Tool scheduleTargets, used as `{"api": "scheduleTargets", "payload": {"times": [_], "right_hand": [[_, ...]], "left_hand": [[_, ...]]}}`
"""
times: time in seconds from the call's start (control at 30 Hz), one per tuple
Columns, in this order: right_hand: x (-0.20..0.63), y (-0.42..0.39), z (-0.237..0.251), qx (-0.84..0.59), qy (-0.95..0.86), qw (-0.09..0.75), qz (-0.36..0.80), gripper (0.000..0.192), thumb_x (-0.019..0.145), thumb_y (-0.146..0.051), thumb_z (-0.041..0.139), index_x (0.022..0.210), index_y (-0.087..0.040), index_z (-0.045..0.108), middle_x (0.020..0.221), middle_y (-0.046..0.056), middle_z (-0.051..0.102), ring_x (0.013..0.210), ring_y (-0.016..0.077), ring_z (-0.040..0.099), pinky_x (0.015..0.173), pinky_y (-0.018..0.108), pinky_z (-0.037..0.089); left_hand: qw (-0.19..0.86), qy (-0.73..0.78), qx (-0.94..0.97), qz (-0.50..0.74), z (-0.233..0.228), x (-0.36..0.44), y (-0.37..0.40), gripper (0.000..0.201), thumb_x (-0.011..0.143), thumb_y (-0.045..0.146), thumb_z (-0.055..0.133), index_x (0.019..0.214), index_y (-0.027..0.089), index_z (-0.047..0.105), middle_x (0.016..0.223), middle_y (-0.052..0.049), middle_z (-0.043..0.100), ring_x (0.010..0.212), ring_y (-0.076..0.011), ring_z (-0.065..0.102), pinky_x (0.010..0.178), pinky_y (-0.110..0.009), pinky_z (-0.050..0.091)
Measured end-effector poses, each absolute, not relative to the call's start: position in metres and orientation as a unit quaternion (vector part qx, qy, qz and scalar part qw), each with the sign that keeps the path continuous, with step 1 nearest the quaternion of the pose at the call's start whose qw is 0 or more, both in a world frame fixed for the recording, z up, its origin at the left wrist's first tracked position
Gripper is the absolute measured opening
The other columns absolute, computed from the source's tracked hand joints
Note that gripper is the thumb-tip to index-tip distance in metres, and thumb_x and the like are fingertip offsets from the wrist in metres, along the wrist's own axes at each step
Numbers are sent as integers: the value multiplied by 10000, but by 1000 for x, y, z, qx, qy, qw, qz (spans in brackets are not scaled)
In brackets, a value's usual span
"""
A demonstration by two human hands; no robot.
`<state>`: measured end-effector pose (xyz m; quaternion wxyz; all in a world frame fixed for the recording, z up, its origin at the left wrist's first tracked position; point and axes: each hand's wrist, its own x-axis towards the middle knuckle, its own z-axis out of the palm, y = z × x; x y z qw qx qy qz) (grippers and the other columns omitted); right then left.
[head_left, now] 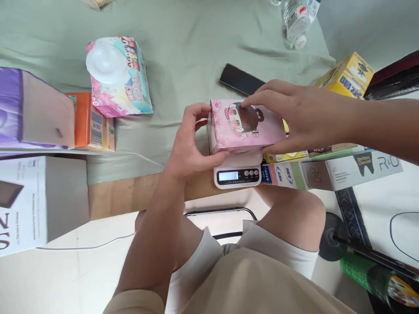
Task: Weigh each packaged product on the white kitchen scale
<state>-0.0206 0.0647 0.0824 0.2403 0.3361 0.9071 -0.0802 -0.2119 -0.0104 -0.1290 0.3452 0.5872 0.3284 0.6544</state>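
While resting on the kitchen scale [238, 173], pink cartoon box [247, 126] gripped by left hand [190, 146] and right hand [294, 115], near black phone [240, 80].

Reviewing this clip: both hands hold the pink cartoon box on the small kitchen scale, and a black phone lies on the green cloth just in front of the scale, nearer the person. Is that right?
Not quite. The head view shows the black phone lying beyond the kitchen scale, farther from the person, not nearer. The rest holds: left hand and right hand hold the pink cartoon box on the scale, and the phone lies on the green cloth.
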Motion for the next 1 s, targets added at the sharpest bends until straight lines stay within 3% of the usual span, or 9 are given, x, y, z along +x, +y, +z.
{"api": "scheduleTargets", "payload": {"times": [0.17,0.3,0.43,0.57,0.7,0.87,1.0], "right_hand": [[-18,63,80,357,898,248,-61,894,701,-794,588,1490,-445,352,1454,75,467,1232,351,596,875,549,612],[-8,67,80,340,901,262,-57,1011,705,-940,481,1562,-455,252,1511,76,409,1065,296,642,766,492,601],[0,73,87,295,932,198,-67,983,820,-958,252,1610,-373,229,1540,88,378,1313,348,552,961,543,576],[3,73,98,291,943,146,-63,879,886,-875,292,1603,-367,274,1543,43,408,1498,344,365,1145,531,479],[3,68,102,315,936,135,-76,905,865,-893,282,1611,-379,282,1568,40,399,1488,347,357,1104,537,489],[2,66,101,309,938,138,-72,862,888,-856,285,1609,-383,267,1572,40,400,1476,356,371,1027,545,506],[0,69,99,289,945,133,-78,843,899,-839,300,1612,-392,263,1550,32,420,1453,350,405,1089,570,460]], "left_hand": [[347,322,588,656,-130,-209,-9,896,686,657,853,1405,375,399,1399,-84,526,1314,-271,574,1148,-463,524],[374,313,595,639,-131,-209,-7,1060,646,797,799,1498,427,287,1523,-99,471,1459,-326,486,1235,-538,434],[416,304,540,666,-132,-215,-4,892,737,931,540,1497,537,291,1654,21,349,1626,-290,267,1370,-546,237],[425,326,501,680,-130,-220,-3,817,722,917,565,1443,588,365,1657,100,348,1646,-275,219,1398,-540,173],[437,325,491,680,-129,-222,-4,799,719,894,607,1428,594,396,1644,108,384,1650,-271,230,1395,-542,207],[465,319,480,672,-131,-221,-5,787,697,881,662,1398,623,415,1607,113,447,1620,-285,319,1327,-579,360],[479,320,476,664,-130,-220,-3,853,652,907,665,1399,580,414,1607,70,453,1592,-315,367,1304,-562,399]]}}
